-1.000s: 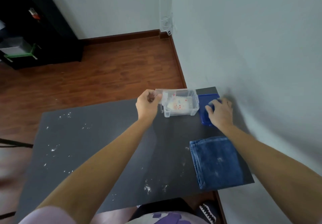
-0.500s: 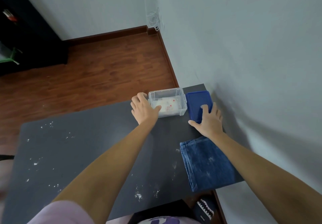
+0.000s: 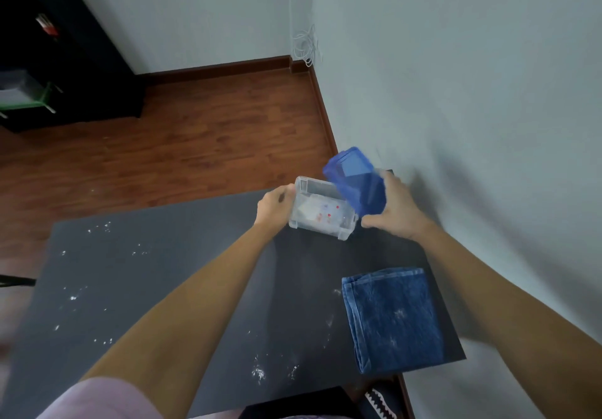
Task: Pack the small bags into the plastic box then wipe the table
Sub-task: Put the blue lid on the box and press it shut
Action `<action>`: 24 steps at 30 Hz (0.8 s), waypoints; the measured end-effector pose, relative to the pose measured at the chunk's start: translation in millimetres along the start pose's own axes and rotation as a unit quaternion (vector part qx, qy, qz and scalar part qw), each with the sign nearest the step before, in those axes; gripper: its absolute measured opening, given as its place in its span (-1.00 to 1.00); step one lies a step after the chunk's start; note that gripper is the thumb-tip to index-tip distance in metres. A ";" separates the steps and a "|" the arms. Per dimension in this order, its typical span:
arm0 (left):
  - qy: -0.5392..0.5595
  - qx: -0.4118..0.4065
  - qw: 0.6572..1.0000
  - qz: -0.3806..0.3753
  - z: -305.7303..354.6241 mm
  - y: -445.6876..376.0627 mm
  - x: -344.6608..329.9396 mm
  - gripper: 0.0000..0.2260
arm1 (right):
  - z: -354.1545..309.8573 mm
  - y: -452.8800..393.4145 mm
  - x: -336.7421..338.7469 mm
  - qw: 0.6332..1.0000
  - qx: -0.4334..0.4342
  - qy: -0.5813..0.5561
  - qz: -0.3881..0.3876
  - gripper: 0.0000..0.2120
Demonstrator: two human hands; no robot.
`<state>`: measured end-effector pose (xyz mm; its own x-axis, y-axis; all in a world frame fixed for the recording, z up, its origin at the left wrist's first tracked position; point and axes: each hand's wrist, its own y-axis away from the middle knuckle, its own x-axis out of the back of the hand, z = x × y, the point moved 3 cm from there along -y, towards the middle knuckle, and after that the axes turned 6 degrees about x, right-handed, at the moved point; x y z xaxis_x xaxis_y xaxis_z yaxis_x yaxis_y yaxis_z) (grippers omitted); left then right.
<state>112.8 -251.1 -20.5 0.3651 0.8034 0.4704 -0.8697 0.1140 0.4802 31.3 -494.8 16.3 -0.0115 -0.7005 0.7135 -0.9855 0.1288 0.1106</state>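
Observation:
A clear plastic box [image 3: 338, 231] stands near the far right corner of the dark table [image 3: 182, 275]. Small white bags with red marks [image 3: 321, 214] lie inside it. My left hand [image 3: 275, 205] grips the box's left end. My right hand [image 3: 395, 211] holds a blue lid [image 3: 356, 184] lifted off the table and tilted above the box's right end. A folded blue denim cloth [image 3: 395, 317] lies on the table's near right part, under my right forearm.
White crumbs and powder [image 3: 259, 371] are scattered over the table's left side and near edge. A grey wall [image 3: 472, 109] runs along the table's right edge. Wooden floor lies beyond the far edge, with a black shelf unit [image 3: 65, 70] at the far left.
My right hand has picked the blue lid up from the table beside the box and tilted it over the box. My left hand stays on the box's left end.

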 end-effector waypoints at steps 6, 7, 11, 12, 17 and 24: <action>0.135 0.050 0.984 -0.106 -0.6 0.7 5.4 -0.47 | -25.9 -8.9 -30.5 0.964 0.100 0.170 -0.177 0.10; 0.137 0.052 0.984 -0.105 -1.2 0.3 5.6 -0.52 | -28.8 -11.6 -34.0 0.959 0.107 0.184 -0.186 0.09; 0.131 0.028 0.986 -0.103 -6.5 -2.6 3.2 -0.77 | -37.4 -19.7 -43.3 0.942 0.120 0.229 -0.214 0.09; 0.124 0.024 0.987 -0.099 -8.5 -2.9 3.5 -0.79 | -38.0 -21.4 -44.4 0.939 0.119 0.237 -0.220 0.09; 0.133 0.047 0.985 -0.096 -19.2 0.6 4.7 -0.64 | -30.7 -22.6 -42.1 0.966 0.072 0.129 -0.211 0.09; 0.107 0.078 0.991 -0.013 -19.8 8.0 13.7 -0.65 | 10.0 9.5 -56.5 0.922 -0.235 -0.308 -0.024 0.09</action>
<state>104.3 -227.6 -24.9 0.2932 0.9091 0.2959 -0.7933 0.0586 0.6060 20.9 -461.0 -29.9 -0.2072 -0.9602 0.1872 -0.8074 0.2759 0.5215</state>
